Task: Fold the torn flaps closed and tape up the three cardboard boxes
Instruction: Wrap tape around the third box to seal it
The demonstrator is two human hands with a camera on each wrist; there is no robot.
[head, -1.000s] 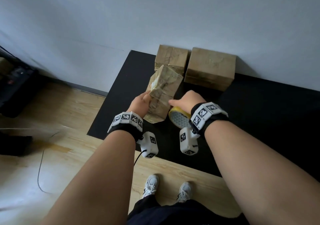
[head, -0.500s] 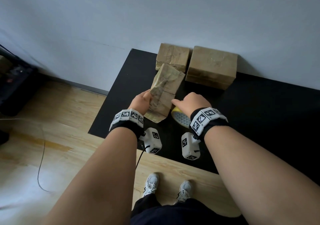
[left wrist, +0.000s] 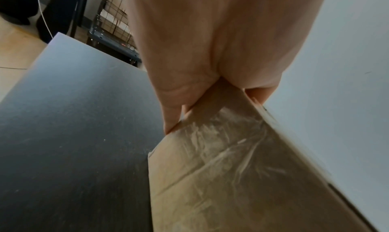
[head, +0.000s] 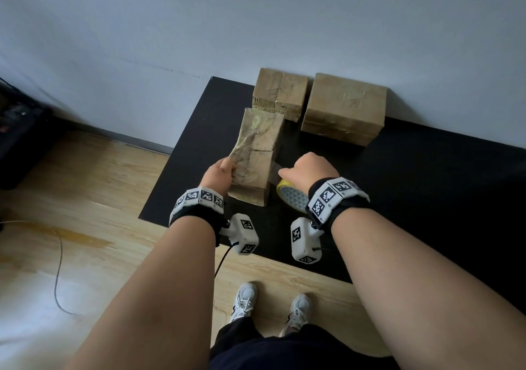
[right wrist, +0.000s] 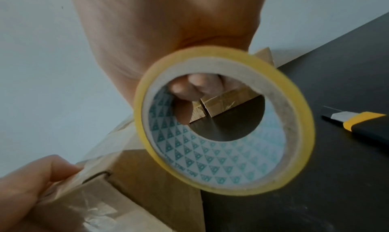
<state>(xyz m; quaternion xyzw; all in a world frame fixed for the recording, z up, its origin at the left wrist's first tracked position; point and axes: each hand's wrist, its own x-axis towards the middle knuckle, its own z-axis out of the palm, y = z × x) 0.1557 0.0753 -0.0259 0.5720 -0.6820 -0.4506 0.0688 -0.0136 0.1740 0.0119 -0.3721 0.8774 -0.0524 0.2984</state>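
A long cardboard box [head: 257, 153] lies on the black mat [head: 427, 187], its top wrinkled with clear tape. My left hand [head: 217, 172] grips its left edge, thumb on top; the left wrist view shows the fingers [left wrist: 174, 102] pinching the box [left wrist: 242, 177]. My right hand [head: 308, 170] holds a yellow tape roll [head: 293, 197] beside the box's right side, with a strip of clear tape running to the box. In the right wrist view my fingers [right wrist: 189, 87] pass through the roll [right wrist: 223, 124]. Two more boxes, a small one [head: 280, 92] and a larger one [head: 345, 108], stand against the wall.
A yellow and black utility knife [right wrist: 357, 124] lies on the mat right of the roll. The mat's front and left edges border wooden floor [head: 99, 199]. A thin cable [head: 58, 270] runs across the floor at left. My shoes [head: 244, 298] stand below the mat.
The long box has been lowered from a tilted hold to lie flatter on the mat. My right hand has drawn the tape roll slightly right, away from the box.
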